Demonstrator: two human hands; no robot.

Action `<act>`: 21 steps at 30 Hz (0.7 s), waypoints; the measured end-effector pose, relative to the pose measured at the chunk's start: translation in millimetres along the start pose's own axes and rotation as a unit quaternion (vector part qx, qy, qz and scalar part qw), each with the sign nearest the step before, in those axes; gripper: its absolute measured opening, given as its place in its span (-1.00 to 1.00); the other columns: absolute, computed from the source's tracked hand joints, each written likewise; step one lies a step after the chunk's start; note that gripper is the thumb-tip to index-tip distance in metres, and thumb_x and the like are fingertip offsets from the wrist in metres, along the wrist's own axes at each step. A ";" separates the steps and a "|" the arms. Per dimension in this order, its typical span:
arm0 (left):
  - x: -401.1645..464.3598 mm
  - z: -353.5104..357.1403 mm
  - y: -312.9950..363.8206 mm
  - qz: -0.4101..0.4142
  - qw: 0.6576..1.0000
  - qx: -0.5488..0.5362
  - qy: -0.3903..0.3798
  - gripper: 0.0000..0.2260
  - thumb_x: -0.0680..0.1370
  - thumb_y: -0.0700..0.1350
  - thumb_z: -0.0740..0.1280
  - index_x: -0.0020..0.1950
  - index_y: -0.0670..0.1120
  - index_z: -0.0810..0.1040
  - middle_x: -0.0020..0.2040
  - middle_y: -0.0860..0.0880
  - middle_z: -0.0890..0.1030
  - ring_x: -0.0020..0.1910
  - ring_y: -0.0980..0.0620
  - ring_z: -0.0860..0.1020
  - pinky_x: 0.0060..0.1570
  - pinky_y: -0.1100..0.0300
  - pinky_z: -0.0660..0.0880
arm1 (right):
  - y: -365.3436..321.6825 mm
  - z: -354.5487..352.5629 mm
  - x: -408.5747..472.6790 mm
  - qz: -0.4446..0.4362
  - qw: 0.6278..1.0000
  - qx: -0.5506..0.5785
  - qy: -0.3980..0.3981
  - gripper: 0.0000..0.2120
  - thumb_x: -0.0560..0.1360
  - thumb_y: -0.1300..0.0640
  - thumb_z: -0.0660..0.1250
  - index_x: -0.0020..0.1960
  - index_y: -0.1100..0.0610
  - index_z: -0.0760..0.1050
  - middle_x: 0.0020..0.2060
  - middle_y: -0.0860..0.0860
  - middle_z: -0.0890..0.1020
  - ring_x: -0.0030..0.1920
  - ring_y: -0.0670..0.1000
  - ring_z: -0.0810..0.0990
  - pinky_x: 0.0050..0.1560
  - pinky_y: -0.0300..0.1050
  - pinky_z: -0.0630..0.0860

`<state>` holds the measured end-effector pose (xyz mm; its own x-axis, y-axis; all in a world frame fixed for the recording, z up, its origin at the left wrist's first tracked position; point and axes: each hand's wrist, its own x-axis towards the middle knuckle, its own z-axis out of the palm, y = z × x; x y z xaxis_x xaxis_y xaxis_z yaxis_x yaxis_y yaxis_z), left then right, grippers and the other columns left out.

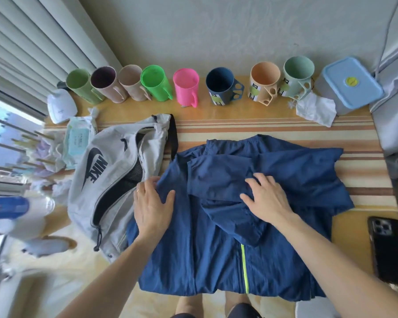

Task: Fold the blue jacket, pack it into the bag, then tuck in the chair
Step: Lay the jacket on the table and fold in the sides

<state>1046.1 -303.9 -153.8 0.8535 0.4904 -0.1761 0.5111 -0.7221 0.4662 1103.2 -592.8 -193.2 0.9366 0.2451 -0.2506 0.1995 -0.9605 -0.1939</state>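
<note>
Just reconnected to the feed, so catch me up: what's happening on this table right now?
A person is partway through folding the blue jacket, which lies spread on the table. The left hand presses flat on the jacket's left edge, and the right hand rests on a sleeve folded across the middle. The grey bag lies unzipped just left of the jacket, nothing packed yet. A row of cups lines the far edge and a phone lies at right.

Wall (216, 31): pale, faintly patterned.
Window (0, 125): left, bright daylight.
Blinds (32, 42): white.
Table (239, 115): yellow wood, striped.
</note>
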 end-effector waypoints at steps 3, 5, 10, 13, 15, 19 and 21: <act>-12.8 -24.2 -40.2 -0.009 0.997 0.080 0.014 -0.56 0.47 0.09 0.48 0.27 -0.01 0.45 0.15 -0.03 0.53 0.18 -0.13 0.46 0.17 -0.07 0.44 | -43.2 11.8 -22.4 0.015 0.989 0.110 0.097 -0.74 0.51 0.07 0.40 0.14 0.19 0.58 0.09 0.11 0.60 0.05 0.16 0.57 0.02 0.03 0.56; -19.7 -32.8 -58.6 -0.050 0.996 0.074 -0.025 -0.65 0.48 0.16 0.44 0.16 0.05 0.48 0.08 0.06 0.56 0.13 -0.07 0.52 0.02 -0.02 0.48 | -89.3 18.1 -49.8 0.018 0.970 0.229 0.083 -0.83 0.50 0.05 0.41 0.01 0.13 0.59 -0.09 -0.01 0.61 -0.09 0.03 0.57 -0.05 -0.06 0.57; -19.7 -42.4 -72.4 -0.096 0.994 -0.009 -0.061 -0.90 0.54 0.04 0.42 -0.04 0.03 0.61 -0.14 0.10 0.63 -0.06 -0.03 0.62 -0.13 0.13 0.44 | -178.5 39.0 -88.1 0.227 0.798 0.509 -0.229 -0.52 0.45 -0.07 0.47 0.29 0.07 0.47 0.05 -0.05 0.68 0.05 -0.05 0.65 0.15 -0.14 0.56; -10.6 -48.3 -71.6 -0.140 0.986 -0.070 -0.056 -0.84 0.54 0.04 0.41 -0.03 -0.04 0.67 -0.13 0.04 0.67 -0.06 -0.04 0.61 -0.06 0.11 0.48 | -199.3 47.0 -96.0 0.309 0.714 0.576 -0.251 -0.45 0.41 0.02 0.54 0.33 0.09 0.42 -0.03 -0.06 0.69 0.06 -0.05 0.65 0.16 -0.17 0.53; -5.3 -51.1 -74.5 -0.155 0.981 -0.099 -0.059 -0.81 0.55 0.06 0.39 -0.05 -0.03 0.70 -0.09 0.02 0.70 -0.04 -0.05 0.63 -0.01 0.08 0.51 | -204.5 51.8 -100.9 0.306 0.726 0.562 -0.251 -0.53 0.40 0.05 0.55 0.24 0.08 0.48 -0.08 -0.04 0.68 -0.01 -0.06 0.65 0.07 -0.22 0.55; 0.8 -55.4 -80.3 -0.174 0.974 -0.131 -0.061 -0.82 0.55 0.06 0.38 -0.08 -0.01 0.70 -0.09 0.00 0.71 -0.14 -0.04 0.65 0.03 0.03 0.57 | -212.2 45.7 -110.8 0.248 0.738 0.560 -0.283 -0.70 0.33 0.02 0.58 0.00 0.11 0.66 -0.12 -0.06 0.74 -0.05 -0.09 0.70 0.04 -0.16 0.65; 3.3 -56.6 -80.0 -0.187 0.968 -0.155 -0.055 -0.81 0.56 0.04 0.38 -0.08 -0.04 0.70 -0.08 -0.01 0.72 -0.20 -0.01 0.64 0.00 0.06 0.57 | -212.5 36.0 -116.6 0.219 0.730 0.570 -0.307 -0.62 0.29 -0.02 0.59 0.06 0.07 0.65 -0.04 -0.08 0.75 0.01 -0.09 0.71 0.12 -0.08 0.64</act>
<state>1002.3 -216.9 -142.6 0.6283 0.6227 -0.4664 0.7467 -0.3141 0.5864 941.2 -412.5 -157.0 0.4631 0.2965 -0.8352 -0.7772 -0.3171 -0.5435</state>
